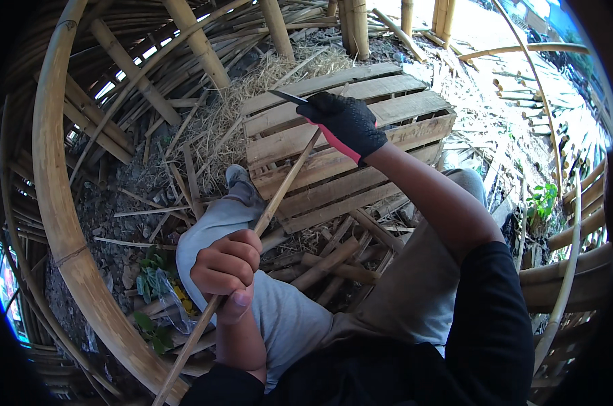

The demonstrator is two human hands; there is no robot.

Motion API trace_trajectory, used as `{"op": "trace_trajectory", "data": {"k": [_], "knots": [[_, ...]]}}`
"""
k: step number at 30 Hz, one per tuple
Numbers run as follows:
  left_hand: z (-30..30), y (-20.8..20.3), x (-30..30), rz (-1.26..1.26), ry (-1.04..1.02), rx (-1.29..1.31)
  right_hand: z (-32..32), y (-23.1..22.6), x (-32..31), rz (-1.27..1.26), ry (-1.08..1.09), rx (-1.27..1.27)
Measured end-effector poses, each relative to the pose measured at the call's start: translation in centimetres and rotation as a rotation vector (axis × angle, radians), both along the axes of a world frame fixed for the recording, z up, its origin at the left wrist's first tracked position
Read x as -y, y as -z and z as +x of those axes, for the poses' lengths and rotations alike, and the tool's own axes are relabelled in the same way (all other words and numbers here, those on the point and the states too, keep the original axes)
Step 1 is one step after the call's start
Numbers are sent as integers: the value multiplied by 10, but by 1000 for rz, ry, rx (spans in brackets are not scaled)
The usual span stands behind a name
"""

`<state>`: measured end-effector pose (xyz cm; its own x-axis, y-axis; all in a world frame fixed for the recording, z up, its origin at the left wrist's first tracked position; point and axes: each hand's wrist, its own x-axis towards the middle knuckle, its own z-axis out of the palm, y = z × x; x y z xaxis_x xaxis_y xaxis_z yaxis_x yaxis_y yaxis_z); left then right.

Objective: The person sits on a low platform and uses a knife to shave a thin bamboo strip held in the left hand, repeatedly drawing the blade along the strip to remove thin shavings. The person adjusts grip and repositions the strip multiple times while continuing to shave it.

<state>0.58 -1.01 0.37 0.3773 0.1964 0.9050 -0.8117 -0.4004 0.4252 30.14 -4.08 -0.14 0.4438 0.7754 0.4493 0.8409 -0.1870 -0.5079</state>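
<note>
Left hand (226, 267) bare, clenched around thin bamboo strip (279, 193) over knee, near. Gloved right hand (347, 123) gripped knife (287, 97) at strip's far end, above wooden pallet (387, 101). Shaving seemingly underway; completed length unclear.

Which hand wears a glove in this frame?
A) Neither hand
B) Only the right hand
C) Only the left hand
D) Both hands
B: the right hand, gripping the knife, is in a black glove, while the left hand closed around the bamboo strip is bare.
</note>
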Motion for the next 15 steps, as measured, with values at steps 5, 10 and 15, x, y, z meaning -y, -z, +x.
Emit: {"op": "trace_trajectory", "data": {"k": [5,10,15], "knots": [[3,-1,3,-6,41,-16,4,-14,23,-114,233,-52],[-1,0,0,1,37,-20,-5,-18,39,-327,112,-214],[0,-3,2,-1,54,-34,-15,-4,54,-415,-14,-135]]}}
